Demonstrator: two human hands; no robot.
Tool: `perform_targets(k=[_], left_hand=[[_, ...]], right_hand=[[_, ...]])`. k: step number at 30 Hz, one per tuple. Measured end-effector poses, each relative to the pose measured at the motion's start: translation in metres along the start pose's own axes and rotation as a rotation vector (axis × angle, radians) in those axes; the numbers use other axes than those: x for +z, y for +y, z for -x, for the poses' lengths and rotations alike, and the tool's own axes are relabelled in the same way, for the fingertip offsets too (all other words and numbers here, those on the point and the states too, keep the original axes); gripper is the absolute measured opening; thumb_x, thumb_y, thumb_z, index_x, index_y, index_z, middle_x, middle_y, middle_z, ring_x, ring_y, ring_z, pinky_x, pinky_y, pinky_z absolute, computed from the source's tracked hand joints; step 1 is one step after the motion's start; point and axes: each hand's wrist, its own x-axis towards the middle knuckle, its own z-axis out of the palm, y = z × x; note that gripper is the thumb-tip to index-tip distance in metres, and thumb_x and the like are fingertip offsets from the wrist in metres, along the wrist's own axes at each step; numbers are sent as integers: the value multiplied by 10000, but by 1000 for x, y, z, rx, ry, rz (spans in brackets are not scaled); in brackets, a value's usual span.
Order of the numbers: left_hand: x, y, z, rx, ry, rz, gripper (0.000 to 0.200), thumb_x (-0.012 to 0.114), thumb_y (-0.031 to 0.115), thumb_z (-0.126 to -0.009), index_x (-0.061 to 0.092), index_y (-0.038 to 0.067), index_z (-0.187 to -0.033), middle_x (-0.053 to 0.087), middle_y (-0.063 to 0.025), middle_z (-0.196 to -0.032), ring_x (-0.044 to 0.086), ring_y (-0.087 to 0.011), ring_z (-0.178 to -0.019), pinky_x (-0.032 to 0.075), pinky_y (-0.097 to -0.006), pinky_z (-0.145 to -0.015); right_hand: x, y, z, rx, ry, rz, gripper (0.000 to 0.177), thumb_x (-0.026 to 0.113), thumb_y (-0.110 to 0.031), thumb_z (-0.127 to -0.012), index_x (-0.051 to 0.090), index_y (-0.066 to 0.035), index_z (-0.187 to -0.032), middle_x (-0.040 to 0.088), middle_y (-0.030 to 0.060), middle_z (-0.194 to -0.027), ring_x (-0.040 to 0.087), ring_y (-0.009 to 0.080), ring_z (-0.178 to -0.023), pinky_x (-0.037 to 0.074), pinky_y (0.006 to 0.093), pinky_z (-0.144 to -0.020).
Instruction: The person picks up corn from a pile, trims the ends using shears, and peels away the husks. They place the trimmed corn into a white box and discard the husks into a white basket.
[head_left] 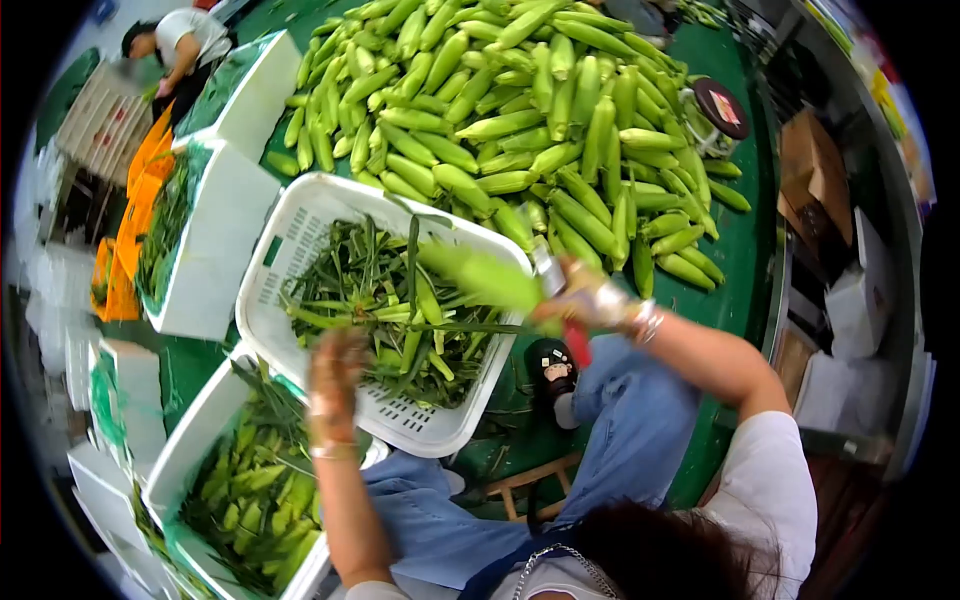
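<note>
My right hand [590, 300] is closed at the right of the white basket, around a tool that looks like a knife, with a metal blade [547, 270] above the fingers and a red handle [577, 343] below. A motion-blurred green ear of corn [485, 275] reaches from this hand over the basket; its butt end lies against the fingers. My left hand [336, 375], also blurred, hovers by the basket's lower left side; whether it holds anything cannot be made out. In the white plastic basket [270, 250] lie green husk leaves and stalk trimmings [385, 260].
A large heap of corn ears [520, 130] covers the green floor ahead. At lower left a white foam box [180, 480] holds husked-down ears. More foam boxes [215, 240] stand left, near a bent-over person [195, 40]. A round-topped stool [722, 108] stands right of the heap.
</note>
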Motion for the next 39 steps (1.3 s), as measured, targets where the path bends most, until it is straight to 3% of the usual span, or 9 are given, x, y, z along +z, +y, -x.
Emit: perform_targets(k=[6,9,14,16,24,25,26,32,39], left_hand=[[-160,54,55,210,577,-333,288,564,250,-878,576,8,-1034,642,-108,-911,609,-183,-801,480,-295,-731],[-257,28,107,8,848,-512,208,615,212,-813,577,24,-893,590,-49,-749,540,-133,-659,443,-277,-616],[-354,-5,152,-260,1023,-1226,203,595,185,-766,594,22,-887,628,-185,-813,603,-331,-758,466,-393,-683],[-381,-23,142,-504,897,-1396,252,617,197,-745,609,48,-948,628,-201,-959,598,-354,-908,476,-432,-783],[-505,-93,99,-446,1084,-1911,342,546,145,-828,497,106,-1164,491,-120,-1212,465,-270,-1133,371,-429,-936],[-445,-25,97,-911,945,-1814,534,564,232,-850,378,106,-1334,362,-124,-1396,386,-283,-1244,316,-417,-1016],[-465,-52,117,-691,1163,-1904,552,611,258,-800,416,92,-1290,386,-125,-1356,404,-293,-1199,322,-428,-985],[-406,26,112,-653,598,-1929,843,619,396,-752,215,117,-1438,161,-151,-1491,171,-344,-1360,129,-481,-1093],[-392,-81,38,-520,470,-1421,1123,451,809,-658,137,66,-1439,267,-280,-1412,331,-408,-1282,301,-470,-1030]], right_hand=[[-150,181,-120,199,346,-480,491,516,-506,-845,527,-84,-1096,519,52,-657,503,228,-479,411,347,-400],[-219,283,-201,212,674,-707,567,535,-622,-750,507,-169,-1089,539,110,-1020,497,395,-898,465,570,-513],[-299,352,-280,128,608,-375,381,568,-413,-834,601,-56,-962,594,102,-775,473,194,-385,414,257,-375],[-244,264,-240,123,490,-297,365,559,-344,-858,623,-25,-1023,604,44,-859,545,139,-687,428,290,-558],[-101,97,-82,-114,330,66,444,569,-324,-831,511,-5,-1134,563,62,-845,415,105,-442,350,219,-428],[-110,106,-79,-142,335,143,483,582,-311,-812,487,0,-1169,578,73,-896,420,106,-454,348,219,-424],[-107,84,-61,-113,191,182,459,562,-302,-865,488,1,-1202,560,77,-1053,550,138,-859,418,247,-630],[7,6,-22,-303,244,-93,471,569,-264,-834,462,13,-1199,554,86,-1028,525,127,-725,422,243,-621],[122,-47,-21,-270,-151,4,409,626,-250,-806,464,4,-1082,547,68,-926,527,145,-762,434,267,-708]])
